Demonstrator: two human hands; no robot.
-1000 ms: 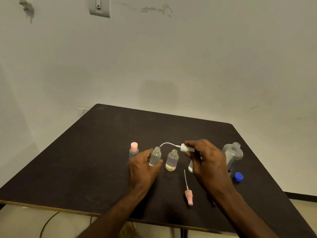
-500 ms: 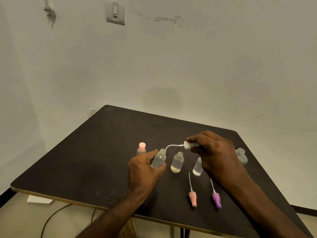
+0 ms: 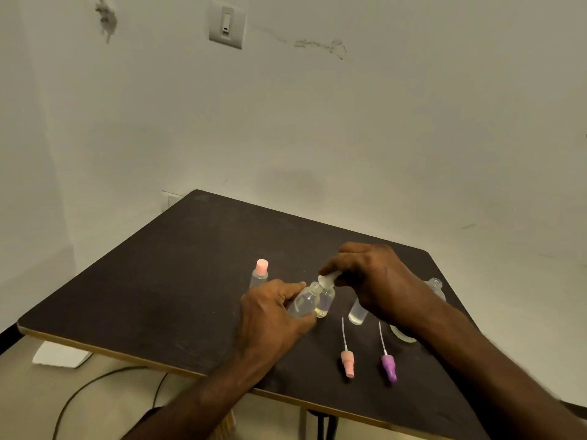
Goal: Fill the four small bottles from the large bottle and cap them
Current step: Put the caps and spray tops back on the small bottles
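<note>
Change: white spray cap [image 3: 328,278], a moment ago held clear, now meets the tilted small bottle [image 3: 305,302].
Hands: our right hand [image 3: 374,281] pinches it; left hand [image 3: 273,312] grips the bottle.
Meaning: we judge capping begins.

Wall switch [image 3: 226,24], floor cable [image 3: 95,384].

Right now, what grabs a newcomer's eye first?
Both hands meet mid-table: the left hand grips a tilted small bottle while the right hand pinches a white cap at its neck. Behind it to the left stands a pink-capped bottle; pink and purple caps lie loose near the front edge.
</note>
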